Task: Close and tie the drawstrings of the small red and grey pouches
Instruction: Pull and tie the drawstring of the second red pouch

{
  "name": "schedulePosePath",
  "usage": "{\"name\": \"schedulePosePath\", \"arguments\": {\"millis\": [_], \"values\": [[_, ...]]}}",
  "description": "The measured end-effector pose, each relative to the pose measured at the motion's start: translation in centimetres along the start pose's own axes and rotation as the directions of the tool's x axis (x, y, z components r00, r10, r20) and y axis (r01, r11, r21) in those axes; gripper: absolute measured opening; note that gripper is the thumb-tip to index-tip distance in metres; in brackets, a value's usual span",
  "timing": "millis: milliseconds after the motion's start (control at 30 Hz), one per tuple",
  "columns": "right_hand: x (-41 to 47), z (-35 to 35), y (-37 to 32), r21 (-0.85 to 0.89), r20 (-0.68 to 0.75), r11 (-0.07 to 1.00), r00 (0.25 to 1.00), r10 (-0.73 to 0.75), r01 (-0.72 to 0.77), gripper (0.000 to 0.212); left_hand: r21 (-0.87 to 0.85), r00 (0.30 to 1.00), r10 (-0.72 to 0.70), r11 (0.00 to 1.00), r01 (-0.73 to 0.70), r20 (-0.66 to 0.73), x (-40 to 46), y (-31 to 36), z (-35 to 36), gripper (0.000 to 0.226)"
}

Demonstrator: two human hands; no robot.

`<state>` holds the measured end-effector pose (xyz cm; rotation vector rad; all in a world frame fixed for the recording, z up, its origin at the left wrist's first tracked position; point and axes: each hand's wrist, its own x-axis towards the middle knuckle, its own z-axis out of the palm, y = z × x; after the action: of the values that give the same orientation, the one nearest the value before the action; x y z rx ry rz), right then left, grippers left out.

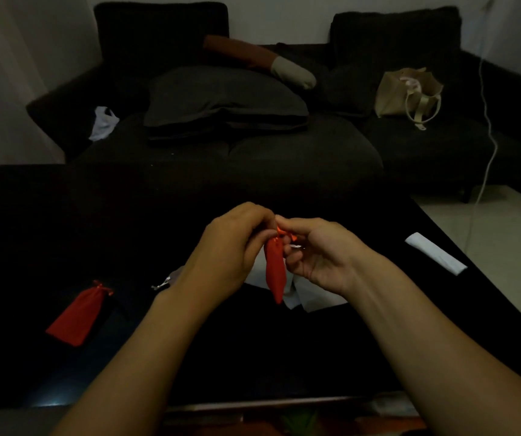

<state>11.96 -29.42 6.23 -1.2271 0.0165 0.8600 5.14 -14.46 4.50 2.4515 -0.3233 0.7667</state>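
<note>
Dim room, black desk (64,215). Left hand (234,247) and right hand (319,256) raised above the desk, close together, both pinched on the neck of a red pouch (275,275). Pouch hangs down between the hands, mouth gathered, its red drawstring (286,235) caught in the fingertips of both. Second red pouch (78,313) flat on the desk to the left, mouth cinched. Grey pouch (171,278) partly hidden behind the left wrist. White cloth (309,297) on the desk under the hands. Dark sofa (253,136) beyond.
</note>
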Motion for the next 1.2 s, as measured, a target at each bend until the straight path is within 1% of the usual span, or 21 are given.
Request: {"name": "schedulePosePath", "arguments": {"millis": [67,133,233,267,333,433,533,600,667,733,800,900,967,1100,1167,1200], "values": [[-0.2,0.2,0.1,-0.024,0.008,0.999,1.000,-0.028,0.029,0.010,-0.073,0.991,-0.115,0.990,0.120,0.071,0.0,0.0,0.2,0.009],[-0.3,0.2,0.2,-0.078,0.003,0.995,0.998,-0.066,0.066,0.014,-0.111,0.974,-0.192,0.972,0.206,0.123,-0.2,-0.3,0.4,0.015],[-0.3,0.1,0.0,-0.229,-0.051,0.962,0.985,-0.166,0.150,0.024,-0.134,0.965,-0.250,0.956,0.260,0.084,-0.4,-0.9,0.6,0.017],[-0.3,0.1,0.0,-0.273,-0.061,0.944,0.976,-0.208,0.184,0.024,-0.160,0.963,-0.264,0.950,0.269,0.052,-0.4,-1.0,0.7,0.015],[-0.1,0.2,0.2,-0.301,-0.077,0.926,0.962,-0.262,0.228,0.024,-0.203,0.961,-0.276,0.941,0.272,0.007,-0.4,-1.1,1.0,0.011],[-0.1,0.1,0.5,-0.297,-0.079,0.926,0.960,-0.267,0.233,0.025,-0.265,0.946,-0.317,0.908,0.323,0.067,-0.3,-1.1,1.2,0.009],[-0.2,0.1,0.7,-0.271,-0.072,0.932,0.961,-0.268,0.239,0.025,-0.374,0.929,-0.364,0.853,0.363,0.071,-0.3,-0.7,1.0,0.007],[-0.2,0.2,0.7,-0.260,-0.076,0.931,0.955,-0.286,0.257,0.027,-0.419,0.923,-0.380,0.828,0.371,0.066,-0.4,-0.4,1.0,0.011],[-0.3,0.3,0.7,-0.266,-0.086,0.929,0.954,-0.288,0.257,0.027,-0.420,0.928,-0.370,0.837,0.351,0.038,-0.4,-0.3,0.9,0.013],[-0.3,0.4,0.7,-0.266,-0.079,0.928,0.953,-0.292,0.262,0.028,-0.391,0.936,-0.352,0.864,0.318,-0.017,-0.4,-0.4,0.8,0.010],[-0.2,0.5,0.8,-0.277,-0.083,0.921,0.948,-0.306,0.273,0.028,-0.348,0.932,-0.358,0.882,0.316,-0.061,-0.4,-0.5,0.9,0.010],[0.2,0.7,1.1,-0.331,-0.127,0.891,0.921,-0.369,0.311,0.028,-0.283,0.915,-0.376,0.902,0.326,-0.145,-0.5,-0.4,1.0,0.010],[0.4,1.1,1.1,-0.331,-0.161,0.877,0.895,-0.415,0.348,0.029,-0.275,0.903,-0.386,0.904,0.328,-0.191,-0.4,-0.3,1.0,0.010],[0.8,2.0,1.1,-0.336,-0.210,0.848,0.845,-0.491,0.410,0.032,-0.364,0.859,-0.457,0.859,0.360,-0.228,-0.3,-0.6,0.5,0.009],[1.2,2.6,1.4,-0.341,-0.209,0.845,0.843,-0.495,0.411,0.029,-0.391,0.841,-0.502,0.828,0.401,-0.200,-0.5,-0.9,0.2,0.009],[1.5,2.9,1.7,-0.339,-0.210,0.851,0.850,-0.484,0.401,0.027,-0.428,0.824,-0.544,0.789,0.440,-0.157,-0.7,-1.1,-0.1,0.009]]}}
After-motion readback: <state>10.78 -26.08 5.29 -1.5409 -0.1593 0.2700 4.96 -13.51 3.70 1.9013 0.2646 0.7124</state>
